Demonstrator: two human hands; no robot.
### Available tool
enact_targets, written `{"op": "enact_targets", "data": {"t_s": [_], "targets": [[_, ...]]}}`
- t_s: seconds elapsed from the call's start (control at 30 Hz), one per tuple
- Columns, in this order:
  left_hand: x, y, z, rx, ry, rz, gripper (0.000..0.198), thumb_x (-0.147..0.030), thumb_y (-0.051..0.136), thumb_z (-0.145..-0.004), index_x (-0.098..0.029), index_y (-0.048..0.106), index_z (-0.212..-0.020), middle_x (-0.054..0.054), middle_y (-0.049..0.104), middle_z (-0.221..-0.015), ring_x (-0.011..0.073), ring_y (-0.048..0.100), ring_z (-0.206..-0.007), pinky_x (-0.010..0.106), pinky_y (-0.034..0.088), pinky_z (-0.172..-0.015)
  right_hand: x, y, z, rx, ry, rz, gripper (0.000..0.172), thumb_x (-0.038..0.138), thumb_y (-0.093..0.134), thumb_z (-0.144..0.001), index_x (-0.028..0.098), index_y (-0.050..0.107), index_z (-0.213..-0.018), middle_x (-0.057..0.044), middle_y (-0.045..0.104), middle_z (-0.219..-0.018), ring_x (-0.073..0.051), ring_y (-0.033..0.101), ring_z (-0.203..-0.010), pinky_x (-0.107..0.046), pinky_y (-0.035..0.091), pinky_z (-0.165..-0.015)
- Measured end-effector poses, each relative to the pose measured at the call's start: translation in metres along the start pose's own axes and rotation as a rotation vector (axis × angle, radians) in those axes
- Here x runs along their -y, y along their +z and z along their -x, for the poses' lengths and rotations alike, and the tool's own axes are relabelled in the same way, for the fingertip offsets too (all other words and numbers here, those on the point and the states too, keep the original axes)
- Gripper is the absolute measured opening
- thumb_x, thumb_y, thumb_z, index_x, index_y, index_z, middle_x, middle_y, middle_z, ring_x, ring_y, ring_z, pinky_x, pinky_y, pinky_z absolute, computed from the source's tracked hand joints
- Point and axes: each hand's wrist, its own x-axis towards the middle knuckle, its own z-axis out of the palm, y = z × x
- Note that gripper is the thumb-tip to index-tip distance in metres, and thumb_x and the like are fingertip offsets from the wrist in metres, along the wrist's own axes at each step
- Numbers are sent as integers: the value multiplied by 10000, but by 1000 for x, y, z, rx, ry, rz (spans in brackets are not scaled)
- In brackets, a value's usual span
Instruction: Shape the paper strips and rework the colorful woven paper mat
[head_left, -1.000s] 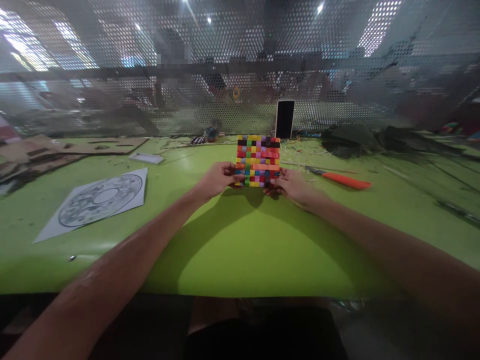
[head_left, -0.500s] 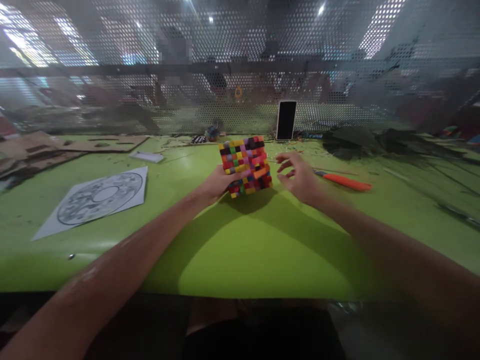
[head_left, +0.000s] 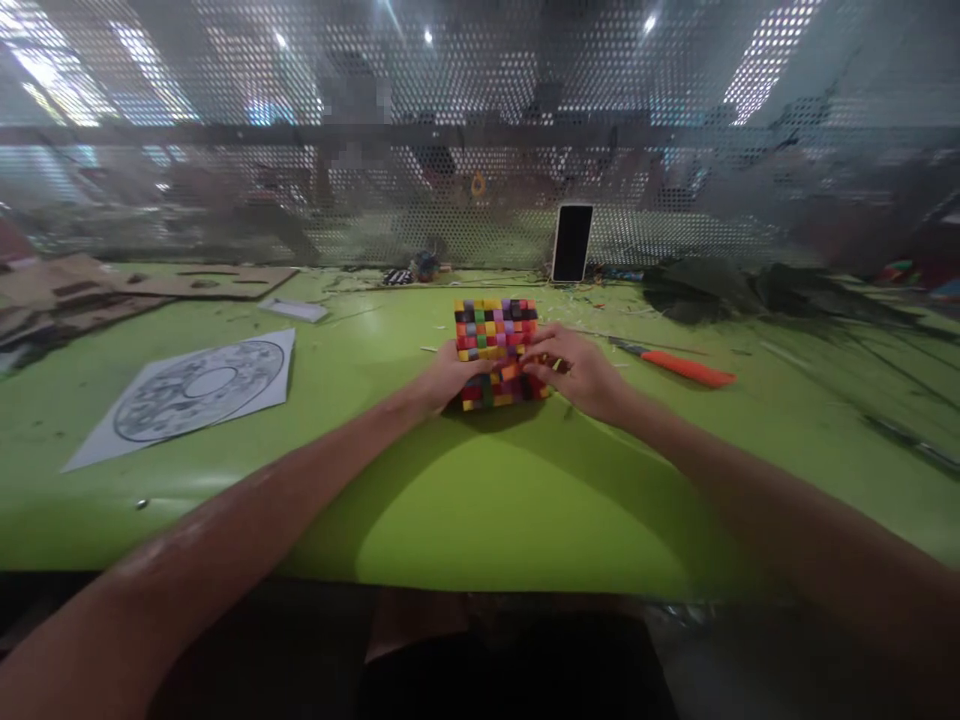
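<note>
A multicoloured woven block (head_left: pixel 493 328), checked in yellow, red, pink, green and black strips, is held upright just over the green table. My left hand (head_left: pixel 448 376) grips its left side, with the thumb across the front and the other fingers hidden behind. On the right, my right hand (head_left: pixel 576 368) has its fingers bent against the lower right part of the front, around an orange strip (head_left: pixel 511 372). Whether its thumb presses from the edge or the front is hard to make out.
An orange-handled tool (head_left: pixel 686 368) lies right of my right hand. Left is a paper sheet with a printed ring pattern (head_left: pixel 191 395); beyond it are cardboard pieces (head_left: pixel 217 281). A dark-screened phone (head_left: pixel 572 243) leans on the perforated metal screen (head_left: pixel 495 225). Dark leafy material (head_left: pixel 705 290) lies back right.
My right hand has moved left from beside the woven block and now touches its right side. The block has straightened and sits slightly lower, still in my left hand.
</note>
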Motion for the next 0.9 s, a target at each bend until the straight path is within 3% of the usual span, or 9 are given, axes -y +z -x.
{"op": "enact_targets", "data": {"t_s": [0.13, 0.37, 0.6, 0.73, 0.9], "targets": [[0, 2, 1, 21, -8, 32, 495, -337, 922, -645, -160, 755, -1077, 141, 764, -1157, 292, 742, -1027, 483, 584, -972, 6, -14, -3, 68, 125, -24, 326, 455, 643, -939, 175, 635, -773, -41, 636, -753, -161, 552, -679, -307, 457, -646], [-12, 26, 1, 89, -133, 148, 415, -251, 919, -656, -151, 743, -1018, 126, 791, -1035, 276, 768, -932, 472, 627, -903, 9, -37, 3, 162, 290, -243, 509, 656, 714, -820, 167, 596, -746, -24, 626, -704, -117, 543, -544, -269, 440, -524], [-15, 36, 6, 118, -200, 175, 444, -205, 925, -651, -151, 708, -1035, 131, 787, -1061, 250, 773, -895, 460, 629, -904, 0, -27, 25, -66, 390, -104, 477, 606, 614, -919, 196, 534, -688, 6, 554, -562, -105, 473, -452, -255, 394, -451], [-15, 31, 15, 153, -219, 117, 486, -238, 934, -646, -147, 701, -1062, 139, 784, -1062, 253, 773, -899, 453, 634, -884, 3, -20, 33, -49, 476, -171, 428, 575, 581, -944, 210, 510, -731, 8, 572, -545, -112, 501, -391, -241, 387, -373], [-15, 31, 21, 116, -201, 142, 494, -234, 923, -659, -153, 700, -1092, 137, 777, -1109, 257, 769, -919, 425, 649, -847, 9, -18, 33, -59, 477, -210, 437, 579, 614, -921, 215, 496, -711, 10, 579, -535, -114, 527, -392, -234, 409, -361]]}}
